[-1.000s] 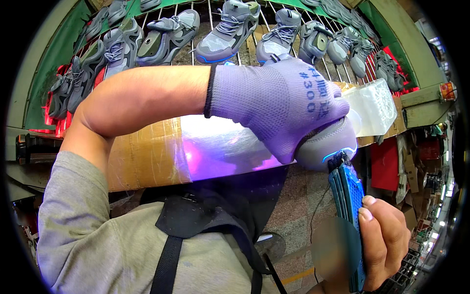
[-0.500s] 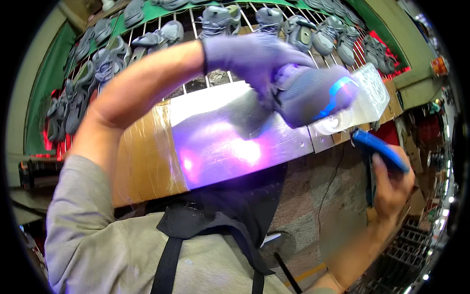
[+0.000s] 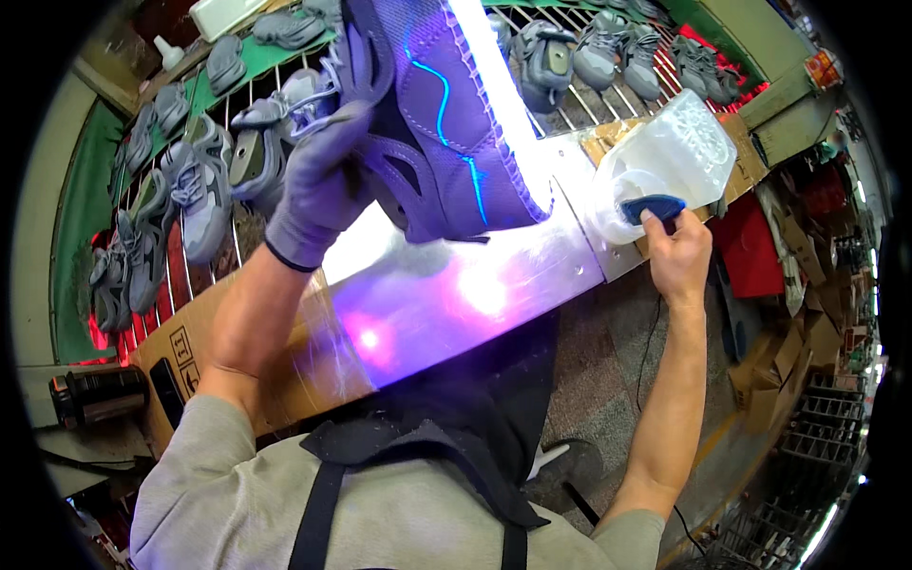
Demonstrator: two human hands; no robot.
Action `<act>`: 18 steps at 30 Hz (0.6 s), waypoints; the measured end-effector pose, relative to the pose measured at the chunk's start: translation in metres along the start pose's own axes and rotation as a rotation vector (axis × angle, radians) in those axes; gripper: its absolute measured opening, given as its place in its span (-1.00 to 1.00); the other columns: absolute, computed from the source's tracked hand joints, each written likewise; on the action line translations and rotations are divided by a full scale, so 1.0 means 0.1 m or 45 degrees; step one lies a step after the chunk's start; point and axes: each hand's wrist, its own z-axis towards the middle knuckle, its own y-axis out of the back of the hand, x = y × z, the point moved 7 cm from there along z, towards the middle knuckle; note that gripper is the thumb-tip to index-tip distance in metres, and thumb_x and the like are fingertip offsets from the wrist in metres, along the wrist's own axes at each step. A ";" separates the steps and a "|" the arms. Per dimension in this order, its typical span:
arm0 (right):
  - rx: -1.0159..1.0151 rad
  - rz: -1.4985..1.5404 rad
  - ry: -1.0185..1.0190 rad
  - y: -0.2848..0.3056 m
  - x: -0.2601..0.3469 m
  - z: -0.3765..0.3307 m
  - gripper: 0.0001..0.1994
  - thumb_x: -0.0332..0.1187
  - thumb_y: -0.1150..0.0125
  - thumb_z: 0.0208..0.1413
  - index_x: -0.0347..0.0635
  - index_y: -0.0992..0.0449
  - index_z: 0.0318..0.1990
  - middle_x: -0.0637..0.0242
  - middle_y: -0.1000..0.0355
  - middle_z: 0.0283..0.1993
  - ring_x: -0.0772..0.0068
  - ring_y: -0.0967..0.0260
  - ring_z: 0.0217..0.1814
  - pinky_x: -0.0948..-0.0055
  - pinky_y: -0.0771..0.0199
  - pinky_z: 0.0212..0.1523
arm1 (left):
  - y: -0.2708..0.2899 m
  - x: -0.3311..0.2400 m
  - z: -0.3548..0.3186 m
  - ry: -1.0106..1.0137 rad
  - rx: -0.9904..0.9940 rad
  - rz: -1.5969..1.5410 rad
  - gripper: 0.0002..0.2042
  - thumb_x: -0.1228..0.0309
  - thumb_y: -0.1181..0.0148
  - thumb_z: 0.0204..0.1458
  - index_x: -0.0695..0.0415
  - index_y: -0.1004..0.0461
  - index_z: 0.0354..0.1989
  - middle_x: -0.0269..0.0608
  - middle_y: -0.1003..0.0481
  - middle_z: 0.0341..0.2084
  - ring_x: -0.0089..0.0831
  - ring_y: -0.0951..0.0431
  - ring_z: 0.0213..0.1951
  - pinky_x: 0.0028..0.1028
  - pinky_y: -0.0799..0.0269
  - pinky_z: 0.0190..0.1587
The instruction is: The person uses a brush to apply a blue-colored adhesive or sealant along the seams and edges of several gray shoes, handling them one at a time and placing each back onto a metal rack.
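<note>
My left hand (image 3: 318, 185), in a purple glove, grips a grey-purple sports shoe (image 3: 446, 123) by its heel end and holds it up high. A thin line on the shoe's side glows blue and its sole edge shines bright white under the light. My bare right hand (image 3: 679, 252) pinches a small blue tool (image 3: 651, 207) at the mouth of a clear plastic container (image 3: 684, 152). That container lies on its side at the right end of a shiny metal ledge (image 3: 456, 294), which is lit purple.
Several grey shoes (image 3: 190, 180) sit on a wire rack behind the ledge, with more shoes (image 3: 608, 47) at the upper right. Cardboard (image 3: 190, 342) covers the ledge's left part. A black cylinder (image 3: 95, 394) lies far left. Red boxes (image 3: 750, 252) and cartons stand on the right.
My left hand has lifted the shoe higher and turned its side and sole edge toward me. My right hand has risen from the lower right and brought the blue tool to the clear container.
</note>
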 end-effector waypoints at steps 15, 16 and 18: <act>-0.082 1.441 -0.630 0.03 -0.60 -0.46 -0.79 -0.36 -0.25 0.28 -0.35 -0.58 -0.07 0.20 -0.61 -0.26 0.47 -0.59 -0.36 0.55 -0.64 -0.37 | 0.43 0.87 -0.39 0.641 -0.023 0.467 -0.21 0.57 -0.30 -0.20 0.31 -0.26 0.37 0.05 -0.44 0.22 -0.18 -0.51 0.21 -0.25 -0.35 0.36; -0.120 1.426 -0.675 0.00 -0.69 -0.49 -0.79 -0.36 -0.22 0.30 -0.35 -0.58 -0.07 0.19 -0.61 -0.26 0.45 -0.59 -0.34 0.53 -0.64 -0.36 | 0.41 0.80 -0.46 0.554 -0.013 0.237 -0.38 0.54 -0.34 -0.03 0.32 -0.36 0.29 0.02 -0.49 0.17 -0.28 -0.53 0.18 -0.32 -0.42 0.30; -0.110 1.366 -0.757 -0.13 -0.79 -0.61 -0.80 -0.38 -0.23 0.28 -0.37 -0.57 -0.09 0.16 -0.61 -0.24 0.43 -0.60 -0.33 0.52 -0.65 -0.35 | 0.49 0.86 -0.49 0.650 -0.026 0.015 -0.31 0.61 -0.36 -0.12 0.39 -0.33 0.29 0.08 -0.46 0.20 -0.25 -0.51 0.20 -0.29 -0.35 0.36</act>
